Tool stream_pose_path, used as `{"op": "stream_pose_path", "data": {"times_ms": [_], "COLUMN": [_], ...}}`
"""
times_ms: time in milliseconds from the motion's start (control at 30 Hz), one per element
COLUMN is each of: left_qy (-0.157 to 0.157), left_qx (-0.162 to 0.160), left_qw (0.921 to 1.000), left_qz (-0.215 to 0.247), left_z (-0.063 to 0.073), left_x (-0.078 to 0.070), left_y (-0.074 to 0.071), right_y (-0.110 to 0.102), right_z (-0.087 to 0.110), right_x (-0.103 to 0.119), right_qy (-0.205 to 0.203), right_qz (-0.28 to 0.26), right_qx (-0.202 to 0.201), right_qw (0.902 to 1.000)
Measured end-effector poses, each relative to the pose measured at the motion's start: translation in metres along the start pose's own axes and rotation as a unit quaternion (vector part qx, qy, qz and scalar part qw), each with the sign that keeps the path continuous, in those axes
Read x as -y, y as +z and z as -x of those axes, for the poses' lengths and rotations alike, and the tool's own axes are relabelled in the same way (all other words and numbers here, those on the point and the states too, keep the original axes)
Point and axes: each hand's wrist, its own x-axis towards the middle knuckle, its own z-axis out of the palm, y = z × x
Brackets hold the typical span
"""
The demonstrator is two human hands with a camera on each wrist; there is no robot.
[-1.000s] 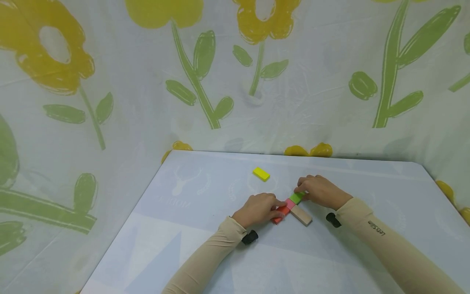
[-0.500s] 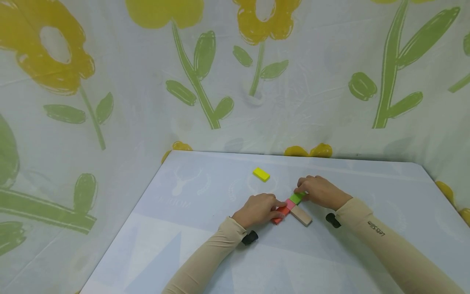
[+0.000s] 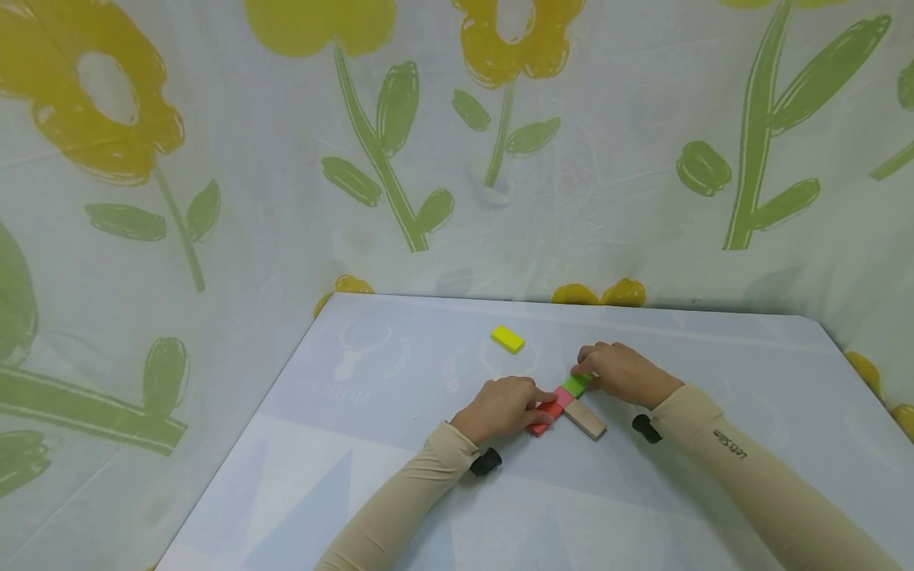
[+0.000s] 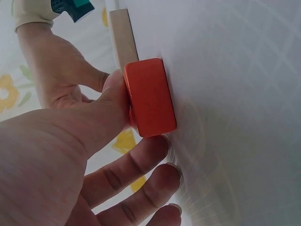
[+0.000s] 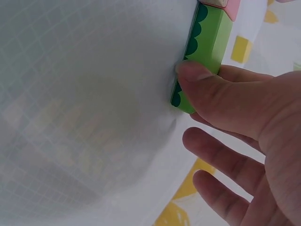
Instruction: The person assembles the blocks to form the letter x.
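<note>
My left hand (image 3: 500, 406) grips a red block (image 4: 151, 98) lying on the table, thumb on one side and fingers on the other. The index fingertip reaches to the pink block (image 3: 563, 396) at its end. My right hand (image 3: 630, 374) pinches a green block (image 5: 205, 42), which has a dark scalloped edge, between thumb and index finger. Red, pink and green form one slanted row in the head view. From the pink block a plain wooden block (image 3: 585, 419) extends toward the lower right, making a branch. Fingers partly cover the red and green blocks.
A yellow block (image 3: 508, 339) lies apart on the table (image 3: 400, 357), beyond the row and to its left. Behind the table hangs a flower-printed cloth (image 3: 614, 159). Dark wrist devices (image 3: 486, 461) sit under both forearms, close above the tabletop.
</note>
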Motion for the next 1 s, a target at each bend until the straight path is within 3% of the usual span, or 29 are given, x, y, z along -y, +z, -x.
{"op": "stream_pose_path", "data": {"times_ms": [1000], "left_qy": [-0.006], "left_qx": [0.004], "left_qw": [0.9999], "left_qz": [-0.009], "left_z": [0.0004], "left_x": [-0.0013], "left_y": [-0.0006], "right_y": [-0.0001], "right_z": [0.0037], "right_x": [0.0023], "right_qy": [0.006], "right_qz": [-0.042], "right_qx": [-0.015], "right_qw": [0.9990]}}
